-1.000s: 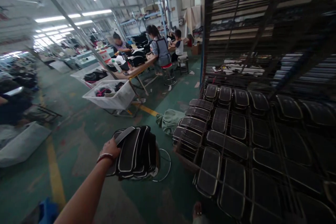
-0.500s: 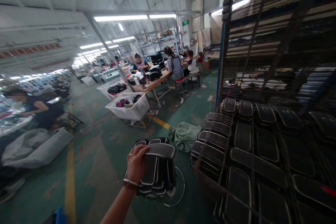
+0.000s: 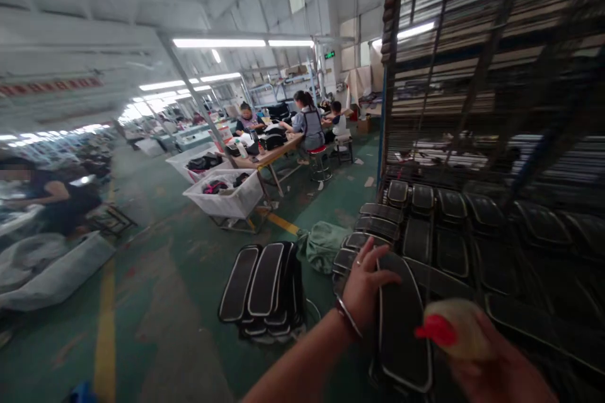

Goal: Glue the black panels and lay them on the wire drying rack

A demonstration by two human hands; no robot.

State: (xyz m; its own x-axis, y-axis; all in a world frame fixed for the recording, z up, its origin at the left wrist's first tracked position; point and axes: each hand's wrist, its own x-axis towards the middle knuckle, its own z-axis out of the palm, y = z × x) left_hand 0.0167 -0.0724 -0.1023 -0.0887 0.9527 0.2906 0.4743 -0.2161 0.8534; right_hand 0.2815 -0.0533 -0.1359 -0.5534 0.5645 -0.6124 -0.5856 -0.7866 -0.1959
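My left hand (image 3: 366, 286), with a ring and a bracelet, reaches over a long black panel with pale edging (image 3: 404, 334). Its fingers are spread at the panel's upper left end and seem to touch it. At the lower right, my right hand (image 3: 501, 359) is wrapped round a pale squeeze bottle with a red cap (image 3: 460, 330), tipped so that the cap points left over the panel. Motion blurs this hand, and part of it is dark. To the left, a pile of similar black panels (image 3: 267, 283) lies on a round stool, mostly hidden beneath them.
Many more edged panels (image 3: 418, 239) lie in rows beside a tall wire rack (image 3: 439, 107) on the right. A green cloth bundle (image 3: 326, 242) is on the floor. White bins (image 3: 227, 198) stand by a table where people sit. Another person (image 3: 45, 189) sits at far left.
My left hand has left the black panel at the stool pile and moved right to the long panel by the rack. My right hand has come into view with the red-capped bottle.
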